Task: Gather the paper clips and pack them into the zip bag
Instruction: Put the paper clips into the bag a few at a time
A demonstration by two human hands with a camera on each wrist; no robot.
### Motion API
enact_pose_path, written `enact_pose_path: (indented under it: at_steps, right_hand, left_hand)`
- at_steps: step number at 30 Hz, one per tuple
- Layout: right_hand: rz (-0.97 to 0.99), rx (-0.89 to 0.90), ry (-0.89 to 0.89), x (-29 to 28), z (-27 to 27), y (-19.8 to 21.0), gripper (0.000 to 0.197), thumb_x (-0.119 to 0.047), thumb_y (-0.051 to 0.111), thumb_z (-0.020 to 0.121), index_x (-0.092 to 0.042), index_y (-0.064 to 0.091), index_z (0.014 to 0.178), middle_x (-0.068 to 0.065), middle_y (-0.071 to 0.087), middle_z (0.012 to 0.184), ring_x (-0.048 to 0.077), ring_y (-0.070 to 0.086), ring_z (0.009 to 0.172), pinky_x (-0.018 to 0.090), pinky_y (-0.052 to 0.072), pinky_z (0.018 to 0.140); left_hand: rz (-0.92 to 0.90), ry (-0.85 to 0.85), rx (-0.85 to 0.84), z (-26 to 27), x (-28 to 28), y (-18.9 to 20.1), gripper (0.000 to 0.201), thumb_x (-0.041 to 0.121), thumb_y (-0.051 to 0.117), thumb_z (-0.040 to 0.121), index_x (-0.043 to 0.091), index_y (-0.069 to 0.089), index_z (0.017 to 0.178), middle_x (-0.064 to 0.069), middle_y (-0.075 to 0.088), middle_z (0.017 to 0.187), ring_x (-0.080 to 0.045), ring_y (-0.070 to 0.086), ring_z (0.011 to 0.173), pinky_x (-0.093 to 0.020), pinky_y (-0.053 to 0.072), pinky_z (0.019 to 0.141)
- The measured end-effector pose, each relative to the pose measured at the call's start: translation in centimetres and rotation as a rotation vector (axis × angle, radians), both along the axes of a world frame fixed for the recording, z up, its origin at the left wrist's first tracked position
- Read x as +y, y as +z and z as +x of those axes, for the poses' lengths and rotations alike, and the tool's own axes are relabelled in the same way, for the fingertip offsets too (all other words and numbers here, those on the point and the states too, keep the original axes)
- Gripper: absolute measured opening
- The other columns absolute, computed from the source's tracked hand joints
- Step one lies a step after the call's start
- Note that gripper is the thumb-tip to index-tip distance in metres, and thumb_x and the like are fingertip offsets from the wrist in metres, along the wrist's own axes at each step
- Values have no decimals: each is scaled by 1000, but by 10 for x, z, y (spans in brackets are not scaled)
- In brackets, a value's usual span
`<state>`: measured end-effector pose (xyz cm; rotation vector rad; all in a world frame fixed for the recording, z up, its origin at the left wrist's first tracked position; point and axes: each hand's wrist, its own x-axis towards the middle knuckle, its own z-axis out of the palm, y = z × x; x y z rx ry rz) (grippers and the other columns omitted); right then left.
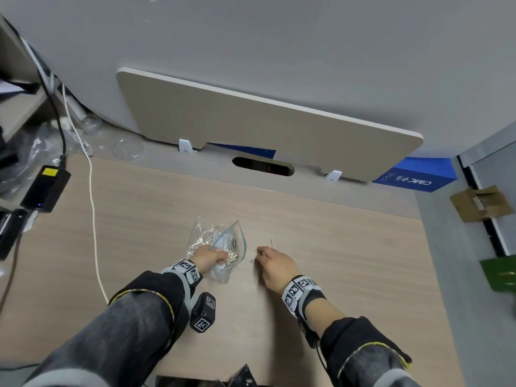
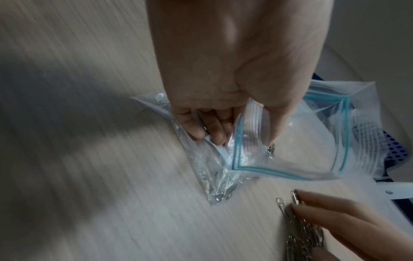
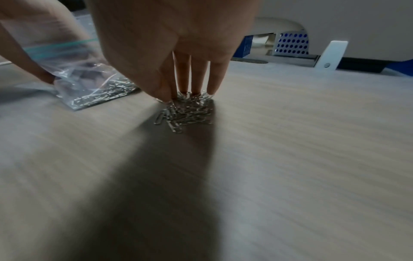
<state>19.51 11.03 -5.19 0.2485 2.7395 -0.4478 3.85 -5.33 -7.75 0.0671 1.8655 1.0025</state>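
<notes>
A clear zip bag (image 1: 215,241) with a blue seal lies on the wooden desk (image 1: 335,261), and several silver paper clips (image 1: 234,248) are inside it. My left hand (image 1: 212,259) pinches the bag's mouth between thumb and fingers; in the left wrist view the left hand (image 2: 241,137) holds the bag (image 2: 290,150) open. Just right of the bag, my right hand (image 1: 262,251) sets straight fingertips on a loose pile of paper clips (image 3: 187,113). The right wrist view has that hand (image 3: 187,91) upright over the pile, with the bag (image 3: 93,88) at left. The same pile (image 2: 299,234) lies under the right hand's fingers (image 2: 335,211).
A black power adapter (image 1: 46,188) and a white cable (image 1: 93,219) lie at the desk's left. A beige divider panel (image 1: 265,121) and a cable hole (image 1: 262,166) sit at the back. A blue box (image 1: 416,174) and a cardboard box (image 1: 480,202) are at the right.
</notes>
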Motion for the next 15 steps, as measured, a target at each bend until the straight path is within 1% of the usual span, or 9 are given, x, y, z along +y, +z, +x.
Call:
enact_pose_path:
  at_steps: [2,4,6,7,8,10,12,13,15]
  right_hand:
    - [32,13,-65,10,6,5,38,-9,47,76,-7,62,110,6,56,125,32,55,111,37,49,85]
    - [53,24,-184,20,11,8,34,-9,46,79,-10,61,109,4,55,120,30,52,110,37,49,80]
    - [63,16,-321,27,13,10,33,-10,45,84,-13,60,114,4,53,121,29,50,111,38,50,80]
    - [59,1,-379,29,14,10,34,-12,44,87,-15,58,118,4,51,123,29,49,112,38,50,82]
    - [50,-21,-420,29,13,10,35,-14,43,90,-17,55,122,4,48,126,29,48,114,39,50,83]
    - [34,-61,-461,27,9,8,39,-17,45,90,-17,50,129,6,44,130,29,45,118,40,50,85]
    - [33,-68,-478,22,5,6,41,-24,49,90,-15,47,130,6,43,130,28,43,119,40,49,86]
    - [30,-65,-470,20,3,5,44,-29,51,90,-15,46,131,6,42,130,28,42,119,39,49,87]
    - [23,-71,-402,16,1,3,54,-42,57,87,-15,45,132,5,41,129,27,41,120,39,48,88]
  left_hand:
    - [-6,-7,-3,-1,-1,-1,23,13,66,85,10,64,63,0,64,63,-11,57,61,-17,43,63]
    - [-20,-13,-5,-1,-1,-3,20,17,66,85,10,66,66,-1,65,67,-11,59,63,-20,45,66]
    - [-23,-7,-16,-2,-1,-6,20,19,66,86,10,67,68,-2,67,69,-11,60,65,-24,47,71]
    - [-22,-4,-23,-2,0,-6,20,20,65,86,10,68,69,-2,67,70,-12,60,67,-27,48,77]
    - [-23,-7,-29,-2,-1,-7,21,22,65,86,11,68,69,-3,68,71,-14,61,69,-31,48,83]
    - [-22,-24,-22,-3,-1,-8,22,24,64,87,11,69,71,-3,68,72,-16,62,71,-35,48,88]
    - [-25,-33,-10,-2,-1,-7,23,24,62,88,10,69,71,-3,68,72,-15,61,70,-35,48,87]
    - [-25,-32,-7,-2,-1,-7,24,24,62,89,10,69,71,-3,67,72,-14,61,69,-34,49,84]
    - [-36,-35,-1,-1,0,-6,25,26,60,90,11,69,71,-2,66,71,-12,59,66,-29,47,70]
